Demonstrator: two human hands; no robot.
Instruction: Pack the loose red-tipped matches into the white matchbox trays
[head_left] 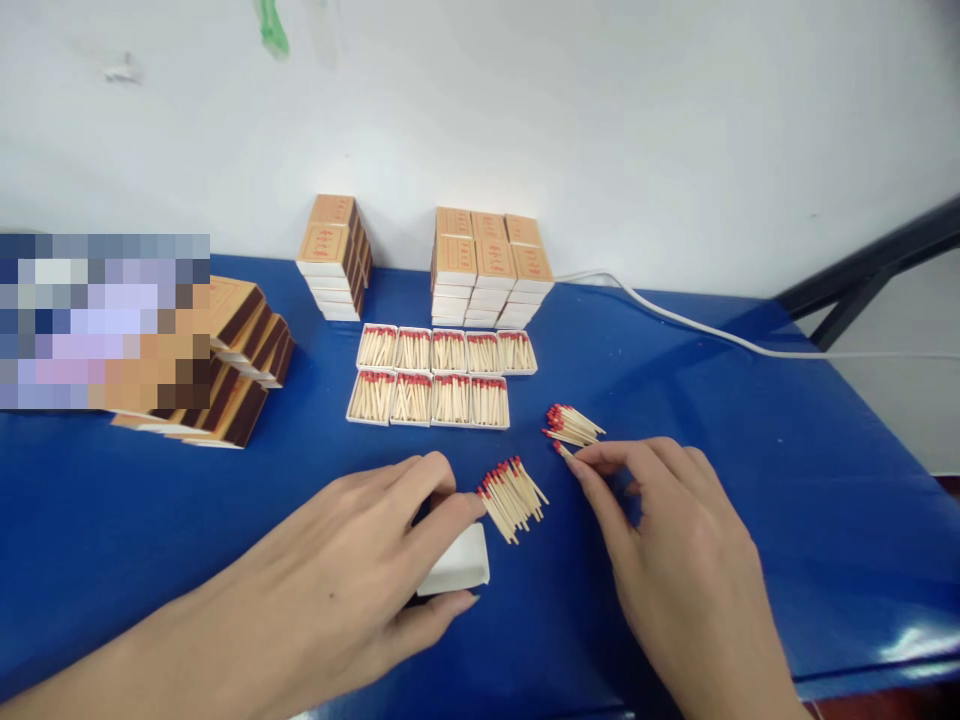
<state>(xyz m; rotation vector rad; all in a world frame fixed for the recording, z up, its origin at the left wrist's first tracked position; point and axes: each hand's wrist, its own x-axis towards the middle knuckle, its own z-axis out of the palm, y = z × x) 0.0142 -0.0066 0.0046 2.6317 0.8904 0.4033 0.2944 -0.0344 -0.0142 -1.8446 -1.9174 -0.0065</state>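
Note:
Between the thumb and fingers of my left hand [375, 560] is a white matchbox tray [463, 560], and the part of its inside that shows is bare. The left index fingertip reaches a loose pile of red-tipped matches [514, 497] on the blue table. My right hand [675, 540] pinches a single match [562, 451] by its stick end, its red head pointing up and left. Just beyond those fingertips lies a smaller heap of matches [576, 425]. Two rows of white trays filled with matches [451, 398] stand farther back.
Stacked matchboxes [491, 265] stand by the wall, with another stack [334, 255] to their left. More matchboxes [240, 385] lean at the left, beside a blurred-out patch. A white cable [697, 325] crosses the back right of the blue table [750, 420].

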